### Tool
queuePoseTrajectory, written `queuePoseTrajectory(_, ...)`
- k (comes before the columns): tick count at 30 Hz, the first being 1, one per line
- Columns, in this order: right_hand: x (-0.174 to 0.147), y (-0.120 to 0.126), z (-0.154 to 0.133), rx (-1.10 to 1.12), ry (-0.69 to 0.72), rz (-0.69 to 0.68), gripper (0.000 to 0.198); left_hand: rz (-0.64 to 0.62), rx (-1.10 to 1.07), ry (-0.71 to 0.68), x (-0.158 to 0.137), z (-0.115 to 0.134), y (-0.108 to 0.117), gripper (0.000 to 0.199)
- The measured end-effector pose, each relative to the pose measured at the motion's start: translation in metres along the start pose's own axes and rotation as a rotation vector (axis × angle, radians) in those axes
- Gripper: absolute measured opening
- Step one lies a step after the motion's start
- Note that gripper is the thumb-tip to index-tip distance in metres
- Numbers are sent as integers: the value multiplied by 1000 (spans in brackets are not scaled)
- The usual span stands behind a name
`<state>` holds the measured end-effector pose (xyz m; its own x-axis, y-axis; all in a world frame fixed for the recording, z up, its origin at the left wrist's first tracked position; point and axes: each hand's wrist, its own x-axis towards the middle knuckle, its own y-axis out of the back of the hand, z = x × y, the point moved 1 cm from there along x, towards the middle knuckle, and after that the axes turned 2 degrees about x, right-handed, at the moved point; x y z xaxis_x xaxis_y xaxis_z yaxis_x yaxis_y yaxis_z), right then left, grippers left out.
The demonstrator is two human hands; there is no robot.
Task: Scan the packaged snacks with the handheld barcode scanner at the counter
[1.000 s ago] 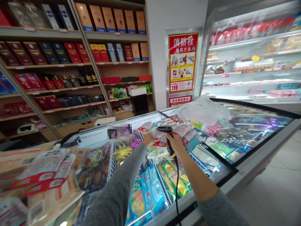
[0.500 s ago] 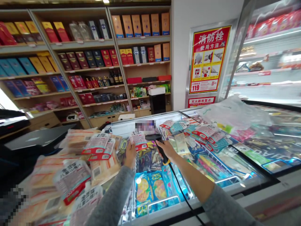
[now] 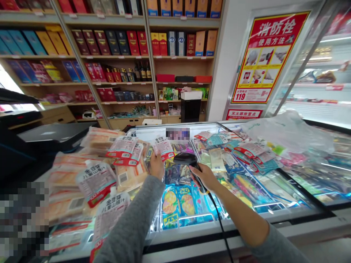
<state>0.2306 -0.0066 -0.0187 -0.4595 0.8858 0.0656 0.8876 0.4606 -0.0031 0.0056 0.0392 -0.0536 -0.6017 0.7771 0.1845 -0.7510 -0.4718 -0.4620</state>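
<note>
My left hand is closed on the lower edge of a white and red drink pouch, held up over the freezer. Just right of it, my right hand grips the handle of a black barcode scanner, its cable running down toward me. The scanner's head is close to the pouch, apart from it. To the left, more pouches of the same look lie on packs of pale sliced food. On the right, another group of pouches rests on the freezer top.
Blue ice-cream packets show beneath the freezer's glass. A clear plastic bag is spread at the right. A dark flat device stands on the left. Behind are shelves of boxed bottles and a red poster.
The view has tilted down and shifted left. My right hand has turned the scanner and drawn it slightly away from the pouch, which my left hand still holds and has tilted.
</note>
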Motion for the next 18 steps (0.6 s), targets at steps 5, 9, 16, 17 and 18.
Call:
queuePoseTrajectory(5,-2,1,-4,-52,-2,1,44,2,5,12,-3,3,-2,25)
queuePoseTrajectory(9,-1,2,-7,-22,-40,19,46,-4,75,-2,-4,5,-3,35)
queuePoseTrajectory(16,0,3,-7,15,-52,20,47,5,62,7,-4,6,-3,42)
queuePoseTrajectory(17,1,3,-6,15,-47,19,47,8,44,11,-4,6,-3,41)
queuePoseTrajectory(18,1,4,-6,14,-43,17,47,10,29,15,-4,6,-4,41)
